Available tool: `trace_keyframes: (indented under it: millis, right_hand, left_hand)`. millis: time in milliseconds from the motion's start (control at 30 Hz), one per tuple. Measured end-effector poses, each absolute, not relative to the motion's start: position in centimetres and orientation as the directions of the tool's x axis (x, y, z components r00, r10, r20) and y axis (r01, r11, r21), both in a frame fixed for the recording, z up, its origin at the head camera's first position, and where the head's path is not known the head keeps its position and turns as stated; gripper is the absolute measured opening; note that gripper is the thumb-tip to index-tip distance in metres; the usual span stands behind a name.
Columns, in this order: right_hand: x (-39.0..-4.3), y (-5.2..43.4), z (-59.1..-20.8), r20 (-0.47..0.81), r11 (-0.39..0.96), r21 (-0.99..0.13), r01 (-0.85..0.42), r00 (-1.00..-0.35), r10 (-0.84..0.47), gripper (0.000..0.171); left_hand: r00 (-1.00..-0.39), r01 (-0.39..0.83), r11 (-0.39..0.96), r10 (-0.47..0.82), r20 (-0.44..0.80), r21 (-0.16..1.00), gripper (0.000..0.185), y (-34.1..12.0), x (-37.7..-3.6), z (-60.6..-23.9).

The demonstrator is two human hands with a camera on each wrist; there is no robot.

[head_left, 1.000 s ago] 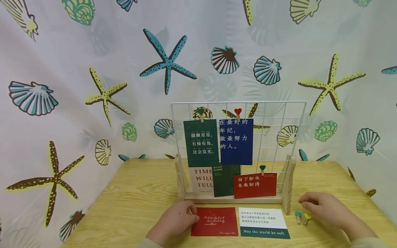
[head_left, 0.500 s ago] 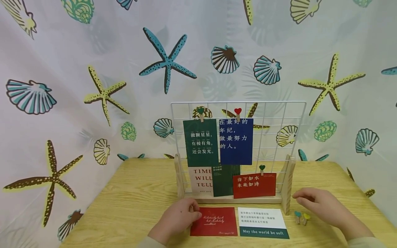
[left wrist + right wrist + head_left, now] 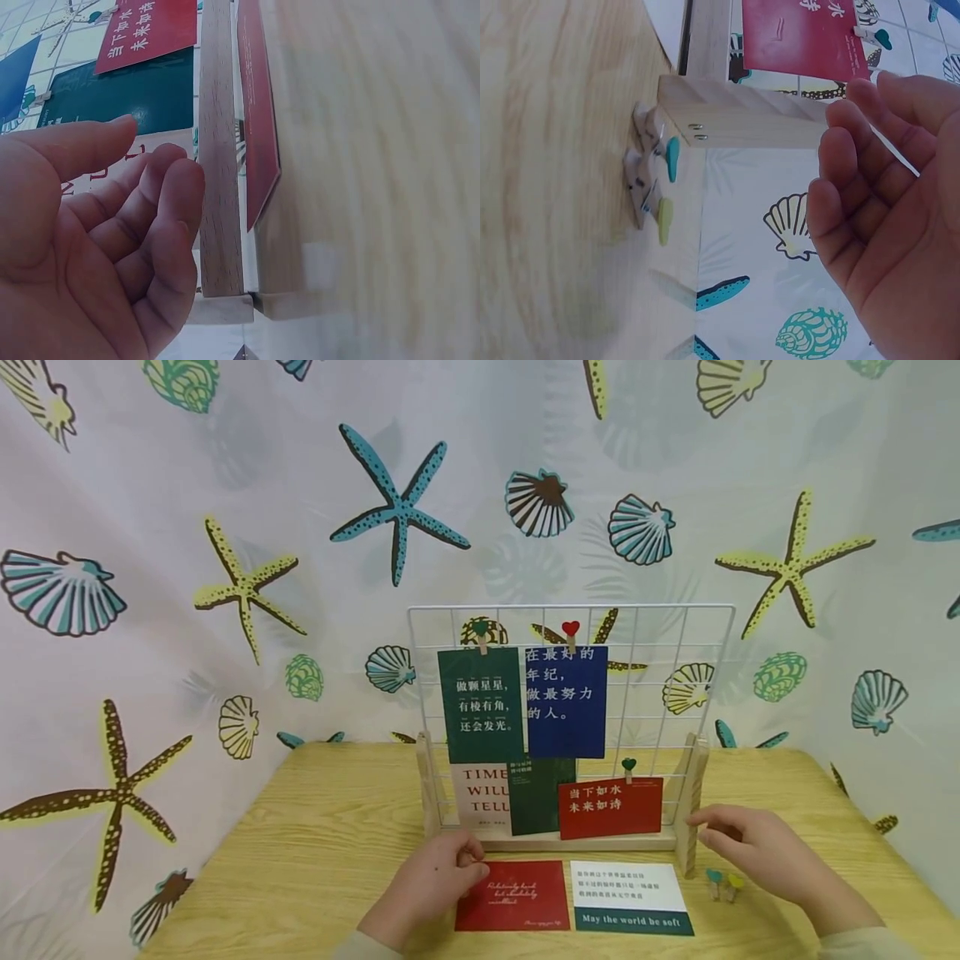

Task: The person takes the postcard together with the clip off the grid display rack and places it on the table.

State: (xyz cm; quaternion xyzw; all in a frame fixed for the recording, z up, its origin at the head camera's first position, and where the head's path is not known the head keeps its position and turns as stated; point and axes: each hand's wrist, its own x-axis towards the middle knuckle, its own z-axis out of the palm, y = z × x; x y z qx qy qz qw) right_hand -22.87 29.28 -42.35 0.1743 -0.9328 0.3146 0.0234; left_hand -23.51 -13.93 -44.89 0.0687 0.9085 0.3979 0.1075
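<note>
My left hand (image 3: 431, 885), fingers loosely curled and holding nothing, hovers at the upper left corner of a red card (image 3: 540, 906) on the table. Beside that card lies a white-and-green card (image 3: 632, 897). My right hand (image 3: 757, 852), also without anything in it, has its fingertips right at the right wooden post (image 3: 690, 827) of a wire grid stand. Two small wooden clothespins lie below it: one with a teal heart (image 3: 673, 157), one with a yellow heart (image 3: 664, 221). In the left wrist view the palm (image 3: 97, 262) shows bare, thumb apart from fingers.
Across the stand's white grid hang a green card (image 3: 483, 747) and a blue card (image 3: 566, 739), clipped with heart clothespins. Lower down are a pale card (image 3: 480, 822), a dark green card (image 3: 534, 806) and a clipped red card (image 3: 637, 818). A patterned curtain (image 3: 300, 485) hangs behind.
My right hand has moved left and slightly up, from above the clothespins to the stand's right post. My left hand stays near the red card's corner. The head view has shifted slightly.
</note>
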Motion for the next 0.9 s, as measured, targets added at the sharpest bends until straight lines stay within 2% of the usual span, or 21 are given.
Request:
trace_keyframes:
  millis: [233, 500, 900]
  right_hand:
    - [-23.0, 28.7, -42.2, 0.176, 0.723, -0.594, -0.354, -0.934, -0.312, 0.026]
    - [-23.1, 28.4, -41.7, 0.180, 0.732, -0.592, -0.337, -0.941, -0.288, 0.027]
    - [-23.2, 27.3, -41.0, 0.192, 0.732, -0.588, -0.345, -0.938, -0.288, 0.025]
  left_hand:
    - [-0.976, 0.076, 0.665, 0.203, -0.082, 0.743, 0.014, -13.2, -23.7, -45.1]
    - [-0.981, 0.102, 0.679, 0.192, -0.042, 0.727, 0.022, -12.6, -23.8, -44.9]
    - [-0.980, 0.139, 0.680, 0.197, 0.004, 0.720, 0.020, -11.8, -23.9, -44.8]
